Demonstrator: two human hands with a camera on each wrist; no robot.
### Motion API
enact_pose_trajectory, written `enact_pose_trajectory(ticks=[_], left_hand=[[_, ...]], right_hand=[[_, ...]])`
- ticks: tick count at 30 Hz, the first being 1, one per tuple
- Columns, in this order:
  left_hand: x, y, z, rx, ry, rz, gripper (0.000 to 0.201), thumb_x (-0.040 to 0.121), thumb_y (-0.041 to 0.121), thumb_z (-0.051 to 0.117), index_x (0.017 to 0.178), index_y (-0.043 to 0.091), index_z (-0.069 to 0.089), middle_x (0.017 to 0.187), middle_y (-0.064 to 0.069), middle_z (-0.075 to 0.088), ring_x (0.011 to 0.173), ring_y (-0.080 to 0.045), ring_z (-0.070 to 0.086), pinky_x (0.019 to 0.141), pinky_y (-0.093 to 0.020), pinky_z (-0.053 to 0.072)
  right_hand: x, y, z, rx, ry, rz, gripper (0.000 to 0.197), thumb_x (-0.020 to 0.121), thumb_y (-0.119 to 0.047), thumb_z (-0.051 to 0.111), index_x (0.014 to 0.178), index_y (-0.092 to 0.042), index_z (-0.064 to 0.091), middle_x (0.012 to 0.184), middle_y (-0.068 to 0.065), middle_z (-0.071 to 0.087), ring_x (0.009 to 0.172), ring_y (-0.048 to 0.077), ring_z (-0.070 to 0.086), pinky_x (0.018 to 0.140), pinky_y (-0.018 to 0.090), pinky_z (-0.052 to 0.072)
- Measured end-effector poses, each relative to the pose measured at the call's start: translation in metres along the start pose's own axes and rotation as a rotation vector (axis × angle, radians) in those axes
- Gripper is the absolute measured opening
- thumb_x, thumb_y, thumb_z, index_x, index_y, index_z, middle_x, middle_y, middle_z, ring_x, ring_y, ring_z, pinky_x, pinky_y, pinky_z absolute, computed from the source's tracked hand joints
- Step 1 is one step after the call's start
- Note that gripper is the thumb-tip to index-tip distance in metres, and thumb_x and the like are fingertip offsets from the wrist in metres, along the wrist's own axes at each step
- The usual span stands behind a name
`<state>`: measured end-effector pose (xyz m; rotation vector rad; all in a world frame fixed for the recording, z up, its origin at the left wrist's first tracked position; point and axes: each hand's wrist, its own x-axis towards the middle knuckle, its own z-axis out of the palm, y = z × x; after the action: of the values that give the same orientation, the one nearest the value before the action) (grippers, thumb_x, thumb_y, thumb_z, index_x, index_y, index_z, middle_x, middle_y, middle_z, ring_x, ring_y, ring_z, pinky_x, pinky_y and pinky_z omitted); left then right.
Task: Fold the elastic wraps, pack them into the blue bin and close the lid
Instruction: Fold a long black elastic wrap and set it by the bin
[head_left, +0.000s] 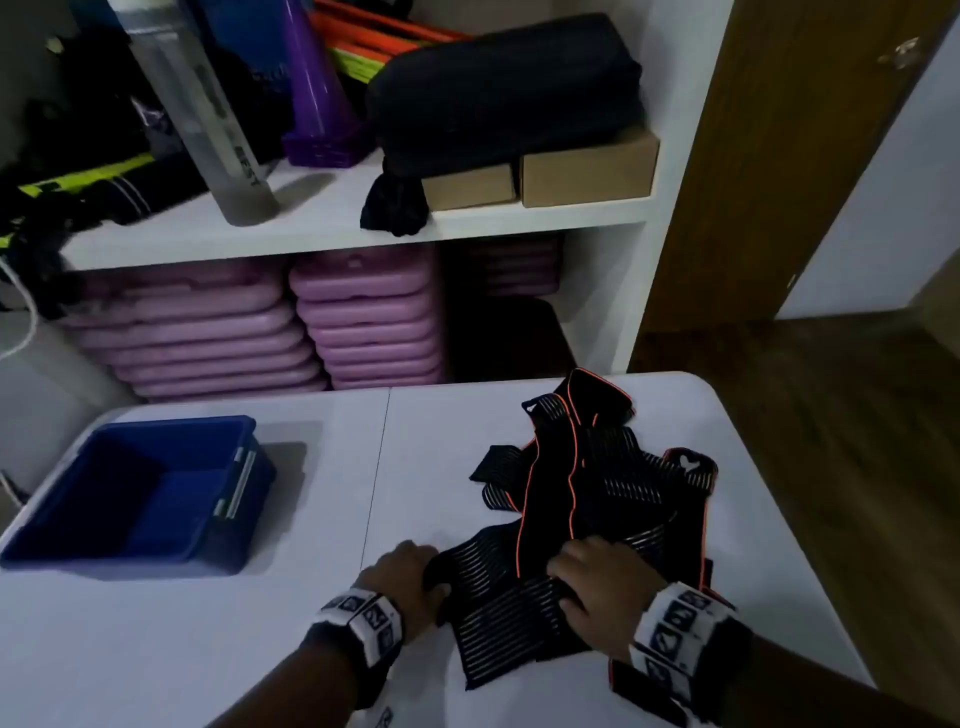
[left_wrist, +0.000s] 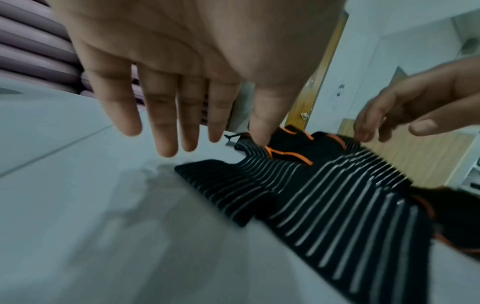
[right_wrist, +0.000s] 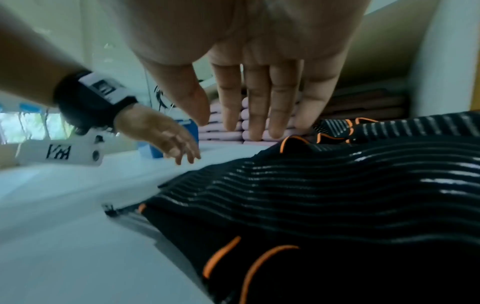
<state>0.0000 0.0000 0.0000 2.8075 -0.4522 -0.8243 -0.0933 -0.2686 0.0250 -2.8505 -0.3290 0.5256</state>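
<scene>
Elastic wraps (head_left: 576, 525), no legible label

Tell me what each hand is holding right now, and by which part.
Nothing is held. The left hand is open at the left edge of the striped wrap; the right hand is open over it.

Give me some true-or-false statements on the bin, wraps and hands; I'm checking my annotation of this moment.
1. The blue bin holds folded wraps. False: its visible inside shows none.
2. The wraps lie on the white table. True.
3. The bin stands to the right of the wraps. False: it stands to their left.
4. The left hand has straight fingers, gripping nothing. True.
5. The right hand holds a purple bottle. False: its fingers are straight, over the wraps.
</scene>
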Motion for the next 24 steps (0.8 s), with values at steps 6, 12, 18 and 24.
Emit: enact_pose_trajectory(ticks=[6,12,18,24], left_hand=[[0.02,0.007,0.008,0.165,0.001,-0.009,0.071,0.07,0.067,0.059,0.131,0.035,0.041,0.124,0.004,0.042,0.116,-0.019,0.047,0.094,-0.037,0.046],[0.019,0.009,0.008,-0.02,-0.038,0.004,0.061,0.073,0.049,0.07,0.124,0.028,0.044,0.121,0.002,0.049,0.111,-0.018,0.05,0.093,-0.031,0.046],[-0.004,0.002,-0.013,-0.347,0.091,0.156,0.033,0.088,0.02,0.061,0.105,0.042,0.043,0.091,0.009,0.066,0.079,-0.005,0.062,0.077,-0.024,0.052],[-0.03,0.001,-0.05,-0.639,0.348,0.32,0.051,0.087,0.0,0.062,0.104,0.047,0.062,0.093,0.018,0.068,0.087,-0.003,0.065,0.078,-0.013,0.049]], right_hand=[[0.014,0.0,0.029,-0.155,-0.095,0.023,0.071,0.086,-0.035,0.057,0.149,-0.019,0.028,0.151,0.009,0.033,0.138,0.029,0.032,0.113,0.053,0.021],[0.014,-0.008,0.022,-0.169,-0.128,0.074,0.05,0.092,-0.028,0.051,0.139,-0.017,0.041,0.134,0.008,0.046,0.125,0.031,0.039,0.113,0.048,0.018],[-0.004,-0.016,-0.004,0.111,-0.034,-0.031,0.026,0.099,-0.03,0.041,0.118,-0.024,0.058,0.117,-0.005,0.057,0.107,0.015,0.054,0.102,0.03,0.028],[-0.029,-0.02,-0.049,0.401,0.255,-0.028,0.022,0.094,-0.04,0.046,0.109,-0.032,0.061,0.099,-0.021,0.054,0.094,0.001,0.053,0.083,0.02,0.044]])
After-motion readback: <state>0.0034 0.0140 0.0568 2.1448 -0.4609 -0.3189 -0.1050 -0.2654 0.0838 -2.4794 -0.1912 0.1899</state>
